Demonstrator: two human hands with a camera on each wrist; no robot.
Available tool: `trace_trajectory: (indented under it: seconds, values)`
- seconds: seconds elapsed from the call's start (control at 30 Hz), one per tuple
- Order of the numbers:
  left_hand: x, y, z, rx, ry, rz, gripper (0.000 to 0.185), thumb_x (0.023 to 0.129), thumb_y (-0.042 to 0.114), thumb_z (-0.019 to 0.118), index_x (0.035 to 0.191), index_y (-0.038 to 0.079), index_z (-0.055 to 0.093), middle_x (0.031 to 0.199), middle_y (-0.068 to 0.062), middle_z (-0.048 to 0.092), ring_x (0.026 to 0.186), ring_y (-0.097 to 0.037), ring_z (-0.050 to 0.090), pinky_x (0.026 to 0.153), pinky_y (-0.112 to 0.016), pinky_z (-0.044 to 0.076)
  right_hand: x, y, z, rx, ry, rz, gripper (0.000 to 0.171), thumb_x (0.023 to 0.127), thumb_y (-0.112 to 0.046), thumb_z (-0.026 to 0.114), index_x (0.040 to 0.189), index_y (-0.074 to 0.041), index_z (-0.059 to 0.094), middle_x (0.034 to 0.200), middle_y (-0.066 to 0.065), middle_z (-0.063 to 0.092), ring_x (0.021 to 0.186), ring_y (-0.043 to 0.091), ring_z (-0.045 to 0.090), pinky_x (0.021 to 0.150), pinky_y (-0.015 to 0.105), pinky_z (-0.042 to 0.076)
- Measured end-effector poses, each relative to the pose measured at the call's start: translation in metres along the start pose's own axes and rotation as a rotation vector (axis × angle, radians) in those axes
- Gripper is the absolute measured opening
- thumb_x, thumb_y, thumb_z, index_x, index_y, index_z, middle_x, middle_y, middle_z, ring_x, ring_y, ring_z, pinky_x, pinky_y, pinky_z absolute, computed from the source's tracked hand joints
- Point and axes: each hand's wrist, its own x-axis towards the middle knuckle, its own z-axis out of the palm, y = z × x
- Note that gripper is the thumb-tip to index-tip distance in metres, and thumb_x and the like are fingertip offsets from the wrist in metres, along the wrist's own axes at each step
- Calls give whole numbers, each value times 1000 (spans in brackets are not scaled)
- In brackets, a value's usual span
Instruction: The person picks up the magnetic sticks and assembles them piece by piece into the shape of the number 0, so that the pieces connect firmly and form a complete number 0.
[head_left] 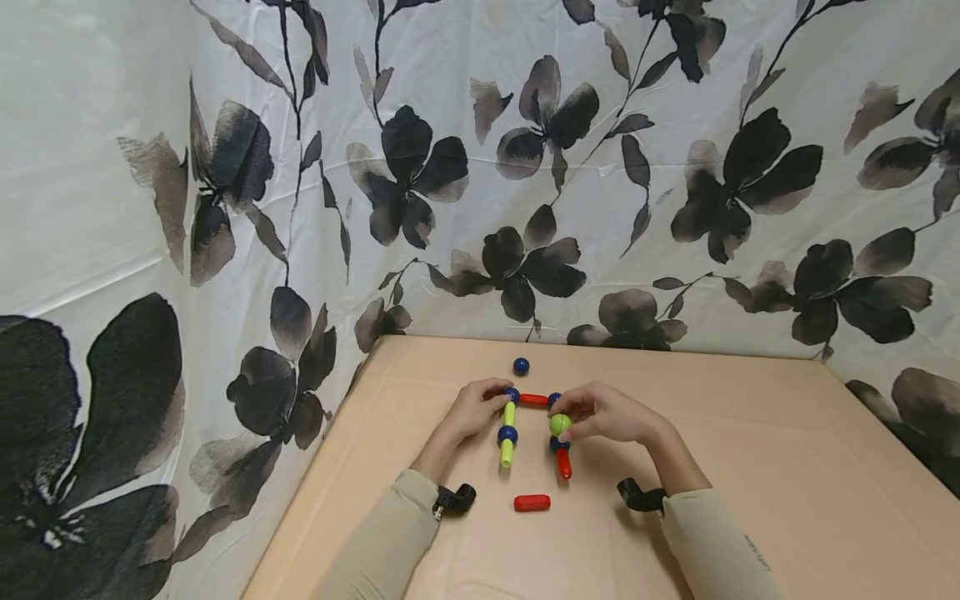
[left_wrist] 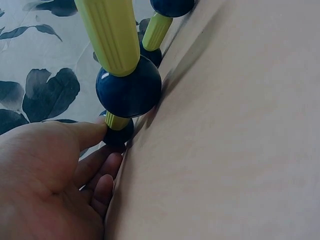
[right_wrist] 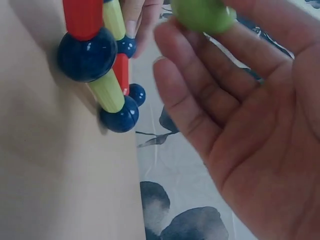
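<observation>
A chain of rods and balls lies on the table in a U, its two legs toward me. My left hand (head_left: 472, 410) pinches the far left corner, a blue ball (head_left: 512, 395) with the end of a yellow-green rod (left_wrist: 116, 121). A red rod (head_left: 533, 400) links that corner to the far right blue ball (right_wrist: 119, 114). In my right hand (head_left: 606, 412) a green ball (head_left: 560, 425) is held at the fingertips, over the right leg. That leg's yellow-green rod (right_wrist: 107, 92) shows in the right wrist view, leading to a blue ball (right_wrist: 87, 54) and a red rod (head_left: 564, 465).
Beyond the U sits a loose blue ball (head_left: 521, 366). A loose red rod (head_left: 532, 502) lies on the near side, between the forearms. Behind the tan table (head_left: 750, 433) hangs a white cloth (head_left: 480, 308) with dark flowers.
</observation>
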Motion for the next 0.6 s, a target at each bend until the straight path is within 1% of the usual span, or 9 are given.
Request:
trace_trajectory:
  seconds: [0.1,0.17,0.23,0.3,0.4,0.43,0.5,0.6]
  values:
    - [0,1,0,0,5,-2,34,105,20,63,138,10,67,132,-6,71,125,-25,63,111,-46,49,-1,-3,0,-34,-81,-9,31,87,-26,86,115,-14,79,100,-2,76,90,21,64,80,30,56]
    - [0,1,-1,2,7,-5,34,105,21,64,137,11,68,132,-5,71,124,-25,63,111,-46,49,-2,-4,1,-45,-150,-44,31,87,-25,86,114,-13,80,101,-2,77,88,21,64,77,29,54]
    - [0,1,-1,4,6,-10,34,105,21,64,137,11,68,131,-5,71,123,-24,63,110,-45,49,-2,-5,2,-27,-236,-75,30,87,-22,86,114,-10,80,107,3,76,85,21,63,73,25,54]
    - [0,1,-1,5,4,-15,34,105,21,64,137,11,68,131,-5,71,123,-24,63,110,-45,49,-2,-6,4,9,-321,-92,31,87,-18,86,115,-6,79,116,11,74,84,21,62,70,21,52]
    - [0,0,-1,2,2,-18,34,105,21,64,138,11,67,131,-5,71,122,-24,63,111,-45,49,-2,-7,8,62,-425,-79,34,86,-14,86,116,-1,78,129,20,67,80,19,64,68,18,53]
    - [0,0,-1,-1,2,-18,34,105,21,64,137,11,68,131,-5,71,122,-24,63,110,-46,49,-1,-7,10,71,-448,-70,35,85,-13,87,116,-1,78,132,21,66,82,17,65,69,18,54]
    - [0,0,0,-5,3,-16,34,105,21,64,137,11,68,130,-5,71,121,-24,63,110,-46,49,0,-7,14,62,-474,-60,34,84,-14,87,116,-3,79,134,20,66,92,13,66,74,19,55]
    - [0,-1,1,-6,2,-15,34,105,21,64,137,11,68,130,-5,71,121,-24,63,110,-45,49,3,-7,18,50,-503,-43,33,85,-14,87,116,-5,79,131,16,69,107,9,64,79,21,54]
